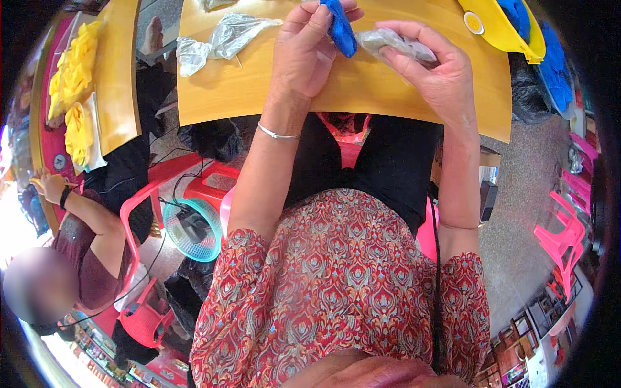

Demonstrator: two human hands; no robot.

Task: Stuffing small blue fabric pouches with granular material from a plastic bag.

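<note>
Above the far part of the wooden table [220, 97], my left hand [303, 58] pinches a small folded piece of blue fabric [343, 32] between thumb and fingers. To its right, my right hand [440, 68] grips a crumpled clear plastic bag [396, 45], which looks greyish; what it contains, if anything, I cannot make out. The bag's left end comes close to the blue fabric; whether they touch is unclear. Left of my hands, more crumpled clear plastic bags [236, 35] lie on the table.
A yellow container [534, 48] holding blue fabric stands at the far right, beside more blue fabric [556, 71]. Yellow fabric pieces [74, 64] lie on a left-hand table, where another person's hand [52, 187] works. A turquoise basket [191, 229] and pink stool [561, 236] flank me.
</note>
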